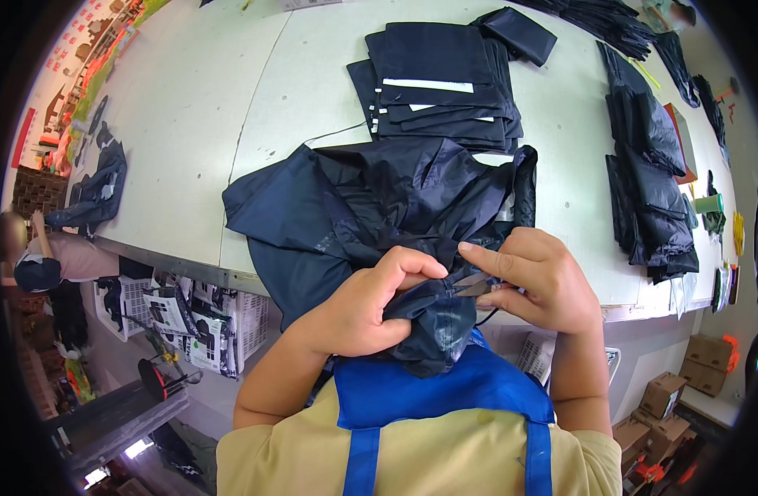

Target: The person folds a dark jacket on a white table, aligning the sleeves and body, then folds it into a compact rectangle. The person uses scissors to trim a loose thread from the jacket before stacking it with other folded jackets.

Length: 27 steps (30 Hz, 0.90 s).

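Note:
A dark navy, thin, slightly shiny fabric piece lies bunched at the near edge of the table, part of it hanging over toward my blue apron. My left hand is closed on a gathered fold, its thumb and fingers pinching the cloth. From the other side my right hand grips small metal thread snips, whose blades point left at the gathered cloth close to my left fingertips. The snips' handle is mostly hidden in my palm. Beyond the bunched piece sits a stack of folded dark fabric pieces with white labels.
Dark bundles in shiny wrapping line the table's right side. A green roll stands farther right. White crates with packages are below the table's left edge. Another person works at far left. Cardboard boxes stand lower right.

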Available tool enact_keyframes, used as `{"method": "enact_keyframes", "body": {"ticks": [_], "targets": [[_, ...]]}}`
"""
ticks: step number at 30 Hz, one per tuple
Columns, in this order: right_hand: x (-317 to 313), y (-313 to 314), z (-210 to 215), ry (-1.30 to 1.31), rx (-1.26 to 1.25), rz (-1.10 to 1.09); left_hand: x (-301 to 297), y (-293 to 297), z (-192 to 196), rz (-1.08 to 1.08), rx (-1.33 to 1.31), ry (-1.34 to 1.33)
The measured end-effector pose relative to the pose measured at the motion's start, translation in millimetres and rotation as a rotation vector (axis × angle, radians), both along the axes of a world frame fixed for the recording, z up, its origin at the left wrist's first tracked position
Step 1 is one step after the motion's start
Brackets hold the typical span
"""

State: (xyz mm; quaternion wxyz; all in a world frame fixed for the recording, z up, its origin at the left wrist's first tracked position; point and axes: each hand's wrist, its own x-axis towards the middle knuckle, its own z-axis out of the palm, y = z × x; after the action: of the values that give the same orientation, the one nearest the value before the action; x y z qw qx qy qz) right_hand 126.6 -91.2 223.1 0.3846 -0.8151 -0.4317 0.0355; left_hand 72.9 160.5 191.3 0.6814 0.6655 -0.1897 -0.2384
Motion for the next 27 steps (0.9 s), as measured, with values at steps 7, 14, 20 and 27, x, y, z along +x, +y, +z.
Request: {"method": "enact_keyframes", "body": {"ticks": [7,14,20,27], "targets": [[1,3,-1,-0.003,-0.012,-0.012,3,-2,-8,0.001,0.002,-0.033],[3,4,-26,0.705,0.455,-0.179,6,-4,-6,0.016,-0.042,-0.046],[-10,19,-61,0.519,0.345,-0.263,13,-21,-11,0.385,0.444,-0.81],[4,35,-63,0.558,0.541,-0.502,13,-23,2,0.259,0.434,-0.882]]}}
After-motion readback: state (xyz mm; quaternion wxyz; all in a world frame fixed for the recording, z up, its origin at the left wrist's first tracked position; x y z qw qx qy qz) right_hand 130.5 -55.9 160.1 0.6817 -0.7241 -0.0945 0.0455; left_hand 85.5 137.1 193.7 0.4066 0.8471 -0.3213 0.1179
